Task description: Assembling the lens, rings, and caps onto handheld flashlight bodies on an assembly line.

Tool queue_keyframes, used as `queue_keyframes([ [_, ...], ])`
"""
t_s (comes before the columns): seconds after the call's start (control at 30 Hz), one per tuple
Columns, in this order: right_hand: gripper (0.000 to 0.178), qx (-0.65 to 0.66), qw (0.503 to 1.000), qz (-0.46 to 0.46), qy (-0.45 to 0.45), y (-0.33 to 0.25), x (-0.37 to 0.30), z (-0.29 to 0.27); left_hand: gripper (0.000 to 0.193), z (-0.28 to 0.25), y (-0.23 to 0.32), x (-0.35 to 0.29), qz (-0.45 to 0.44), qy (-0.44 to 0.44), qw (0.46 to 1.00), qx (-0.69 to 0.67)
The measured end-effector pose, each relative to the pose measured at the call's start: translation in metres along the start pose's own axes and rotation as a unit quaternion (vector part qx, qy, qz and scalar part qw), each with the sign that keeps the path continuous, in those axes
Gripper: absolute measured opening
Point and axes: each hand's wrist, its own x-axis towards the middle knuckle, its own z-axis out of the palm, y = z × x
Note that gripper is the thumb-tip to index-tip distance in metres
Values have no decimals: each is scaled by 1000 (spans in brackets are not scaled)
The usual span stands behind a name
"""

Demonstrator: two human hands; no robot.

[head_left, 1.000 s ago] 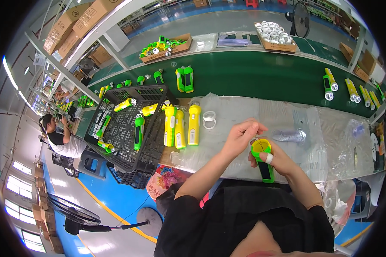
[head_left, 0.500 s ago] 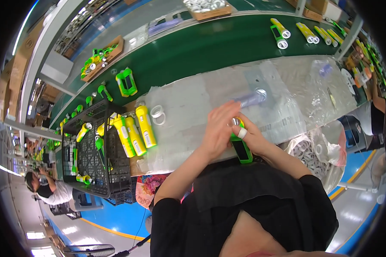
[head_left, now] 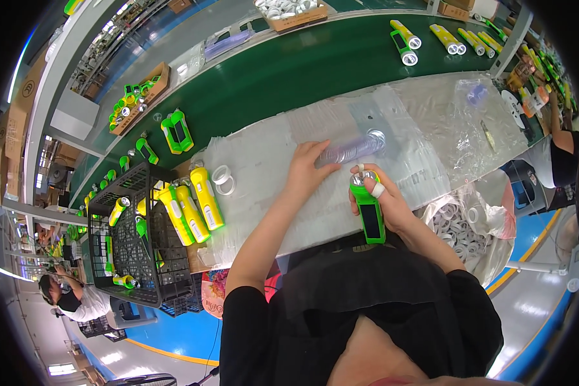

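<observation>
Counts: 1 green torch in R hand, spanning near edge of bench, lower end in front of dark apron. 3 yellow torches side by side, L end of bench; 2 white rings just R of them. 1 stack of clear discs, lying on its side mid-bench; discs too fine to count. 2 green torches side by side on green belt. White bands on R hand: 2, 1 on thumb, 1 on a finger.

Orient.: held torch's silver reflector end faces away from wearer & up; long axis runs far–near, near end angled slightly R. Dark panel faces cam.

Grip: R closed round torch, just below head. L hand at L end of stack, thumb & finger parted about it; can't tell if pinching a disc.

Obscured: part of torch head behind R fingers. Black crate holds several torches, some behind its mesh, no exact count. Box of white rings cut by top rim. Rings in plastic bag at R too jumbled to count.
</observation>
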Motion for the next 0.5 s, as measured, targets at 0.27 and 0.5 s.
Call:
queue_keyframes([
  [0.27,38,-44,994,-29,-90,-10,19,22,42,-46,81,-23,76,-10,994,-74],
  [0.5,40,-105,981,5,-163,-4,34,37,35,-53,75,-46,106,50,991,-60],
])
